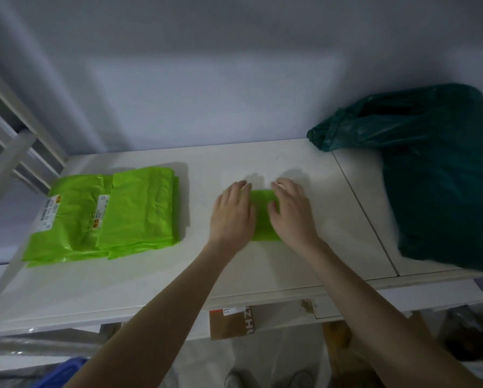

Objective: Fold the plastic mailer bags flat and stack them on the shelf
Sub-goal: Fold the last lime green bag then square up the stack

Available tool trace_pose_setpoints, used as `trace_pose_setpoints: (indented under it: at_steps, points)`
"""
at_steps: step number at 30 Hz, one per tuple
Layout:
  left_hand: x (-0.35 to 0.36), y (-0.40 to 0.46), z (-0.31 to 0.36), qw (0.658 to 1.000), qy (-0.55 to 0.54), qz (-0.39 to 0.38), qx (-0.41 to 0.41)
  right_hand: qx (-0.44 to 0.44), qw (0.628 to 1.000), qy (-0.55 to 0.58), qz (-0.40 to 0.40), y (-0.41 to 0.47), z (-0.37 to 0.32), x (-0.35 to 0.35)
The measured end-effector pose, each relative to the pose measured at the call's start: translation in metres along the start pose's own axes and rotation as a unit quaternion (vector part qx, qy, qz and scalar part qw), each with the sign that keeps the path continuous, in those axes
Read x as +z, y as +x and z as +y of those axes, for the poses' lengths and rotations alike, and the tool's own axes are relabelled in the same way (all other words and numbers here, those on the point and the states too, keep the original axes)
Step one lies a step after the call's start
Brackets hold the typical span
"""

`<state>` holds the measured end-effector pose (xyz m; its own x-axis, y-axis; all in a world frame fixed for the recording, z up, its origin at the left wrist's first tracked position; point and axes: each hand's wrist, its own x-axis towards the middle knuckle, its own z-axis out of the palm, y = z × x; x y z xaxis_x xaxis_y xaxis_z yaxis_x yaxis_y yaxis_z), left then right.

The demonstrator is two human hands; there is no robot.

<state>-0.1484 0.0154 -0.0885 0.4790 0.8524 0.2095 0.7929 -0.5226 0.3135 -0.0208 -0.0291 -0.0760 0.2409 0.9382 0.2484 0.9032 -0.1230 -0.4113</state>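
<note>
On the white shelf (139, 281) a person leans in with both bare arms stretched forward. The left hand (232, 211) and the right hand (290, 211) lie side by side, palms down, on a small bright green mailer bag (262, 217) that sits near the middle of the shelf. Both hands are spread flat with fingers fairly straight, pressing on the bag rather than gripping it — only a narrow green strip shows between them, plus a little of its near edge by the wrists. The bag looks folded into a compact rectangle, though most of it is hidden under the palms.

To the left, well apart from the hands, a stack of green mailer bags (108, 214) lies on the same shelf. The pieces are folded and overlap one another somewhat unevenly, and white printed labels show on two of them; the text is too small to read.

At the right end of the shelf a large dark green plastic bag (436, 175) slumps against the pale wall (206, 79), its crumpled mouth pointing toward the centre. White shelf frame bars (13, 152) slant at the far left.

Below the shelf edge a brown cardboard box (230, 322) with red and white markings is visible — also a blue crate (61, 373) at lower left.
</note>
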Motion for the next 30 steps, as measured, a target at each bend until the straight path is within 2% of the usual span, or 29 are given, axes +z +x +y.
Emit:
trace_pose_setpoints:
  at_steps: [2,4,11,17,22,30]
  points:
    - [0.014,0.0,0.0,0.997,0.022,-0.076,-0.011,-0.037,0.996,-0.049,-0.067,0.003,-0.01,0.013]
    - [0.026,-0.004,-0.006,0.992,0.04,-0.116,-0.028,-0.038,0.989,-0.096,-0.107,0.001,-0.01,0.025]
    - [0.03,-0.003,-0.009,0.993,0.035,-0.108,-0.024,-0.034,0.98,-0.156,-0.117,0.001,-0.006,0.035]
    - [0.024,-0.002,-0.009,0.992,0.052,-0.114,-0.029,-0.039,0.981,-0.148,-0.118,0.002,-0.008,0.029]
    - [0.024,-0.005,-0.011,0.993,0.039,-0.108,-0.039,-0.008,0.982,-0.134,-0.135,0.004,-0.005,0.031]
    - [0.031,-0.009,-0.01,0.994,0.016,-0.079,-0.075,0.07,0.979,-0.166,-0.094,-0.006,0.016,0.025]
